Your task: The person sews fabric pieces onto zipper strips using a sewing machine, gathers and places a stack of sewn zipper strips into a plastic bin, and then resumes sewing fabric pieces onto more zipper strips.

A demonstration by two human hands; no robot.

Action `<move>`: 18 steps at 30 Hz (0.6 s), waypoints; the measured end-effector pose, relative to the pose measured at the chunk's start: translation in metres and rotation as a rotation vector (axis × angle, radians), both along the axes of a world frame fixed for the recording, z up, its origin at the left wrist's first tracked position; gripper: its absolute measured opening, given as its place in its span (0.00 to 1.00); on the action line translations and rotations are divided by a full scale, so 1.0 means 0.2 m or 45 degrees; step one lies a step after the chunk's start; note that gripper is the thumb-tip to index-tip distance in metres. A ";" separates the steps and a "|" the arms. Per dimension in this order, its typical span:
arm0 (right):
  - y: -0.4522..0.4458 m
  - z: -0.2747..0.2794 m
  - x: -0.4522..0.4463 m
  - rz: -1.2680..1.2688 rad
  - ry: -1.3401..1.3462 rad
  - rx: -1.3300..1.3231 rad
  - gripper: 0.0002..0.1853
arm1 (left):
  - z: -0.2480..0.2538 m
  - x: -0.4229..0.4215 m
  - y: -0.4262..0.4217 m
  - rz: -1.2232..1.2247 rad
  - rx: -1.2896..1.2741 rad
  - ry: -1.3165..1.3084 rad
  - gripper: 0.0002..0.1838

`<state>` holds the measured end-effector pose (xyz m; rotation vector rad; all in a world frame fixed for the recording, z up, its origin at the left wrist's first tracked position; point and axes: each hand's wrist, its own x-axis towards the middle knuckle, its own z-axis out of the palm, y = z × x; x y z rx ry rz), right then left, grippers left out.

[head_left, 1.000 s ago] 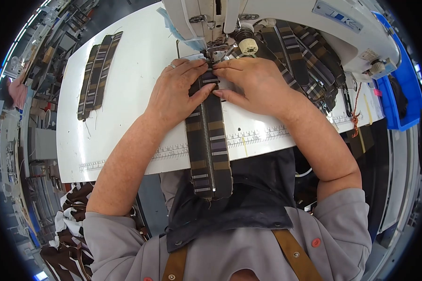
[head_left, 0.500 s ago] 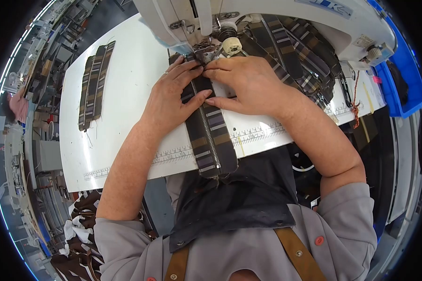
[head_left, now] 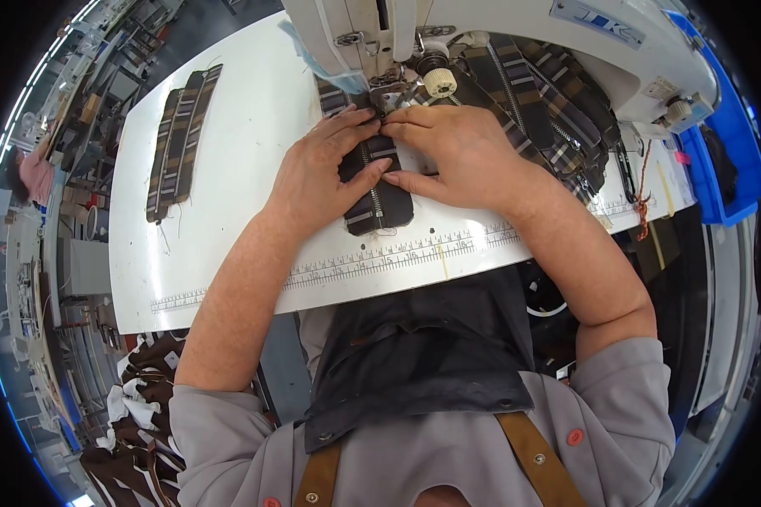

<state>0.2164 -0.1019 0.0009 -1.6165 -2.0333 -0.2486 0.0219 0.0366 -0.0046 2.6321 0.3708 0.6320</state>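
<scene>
A dark plaid fabric strip with a metal zipper (head_left: 365, 218) lies under the presser foot area (head_left: 386, 97) of a white sewing machine (head_left: 499, 19). My left hand (head_left: 320, 169) rests on the strip's left side, fingers stretched toward the foot. From the right, my right hand (head_left: 458, 156) reaches in with fingertips beside the foot and its thumb on the strip. The two thumbs nearly meet over the zipper. Both hands press the cloth flat, thumbs spread away from the fingers. The needle tip and the cloth right beneath it are hidden.
Plaid zipper pieces (head_left: 182, 139) lie at the table's left. A pile of similar pieces (head_left: 541, 101) sits under the machine arm. A printed ruler (head_left: 397, 258) runs along the front edge. Thread snips (head_left: 625, 173) and a blue bin (head_left: 727, 182) are at right.
The zipper strip has slid away from me under the machine, so its near end now lies behind the ruler instead of over the table edge. Both hands still lie on it near the foot.
</scene>
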 end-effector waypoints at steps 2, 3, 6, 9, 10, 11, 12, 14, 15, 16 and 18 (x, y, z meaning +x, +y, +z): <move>0.00 0.01 0.00 -0.004 -0.005 -0.016 0.25 | 0.00 0.00 -0.01 0.004 -0.005 -0.021 0.24; 0.00 0.01 0.00 -0.011 -0.010 -0.032 0.25 | 0.00 0.00 -0.01 0.005 -0.009 -0.040 0.23; 0.00 0.01 0.00 -0.017 -0.013 -0.050 0.25 | 0.02 0.00 -0.03 0.038 -0.064 -0.011 0.23; 0.00 0.01 0.00 -0.004 -0.035 -0.025 0.25 | 0.01 0.00 -0.02 0.036 -0.024 -0.014 0.24; 0.00 0.01 0.00 -0.002 -0.037 -0.025 0.25 | 0.01 0.00 -0.02 0.037 -0.023 -0.016 0.24; 0.00 0.00 0.00 -0.006 -0.039 -0.026 0.25 | 0.02 0.01 -0.03 0.050 -0.023 -0.003 0.24; 0.00 0.00 0.00 -0.009 -0.040 -0.028 0.25 | 0.02 0.00 -0.03 0.063 -0.024 0.010 0.24; 0.00 0.01 0.00 -0.017 -0.040 -0.044 0.25 | 0.01 0.00 -0.02 0.066 -0.027 0.004 0.23; 0.00 0.01 -0.01 -0.028 -0.038 -0.057 0.25 | 0.00 0.00 -0.02 0.066 -0.028 -0.002 0.23; 0.00 0.01 -0.01 -0.025 -0.041 -0.055 0.25 | 0.00 0.01 -0.01 0.069 -0.026 -0.004 0.23; 0.00 0.01 -0.01 -0.023 -0.021 -0.059 0.25 | 0.00 0.01 0.00 0.065 0.018 0.010 0.21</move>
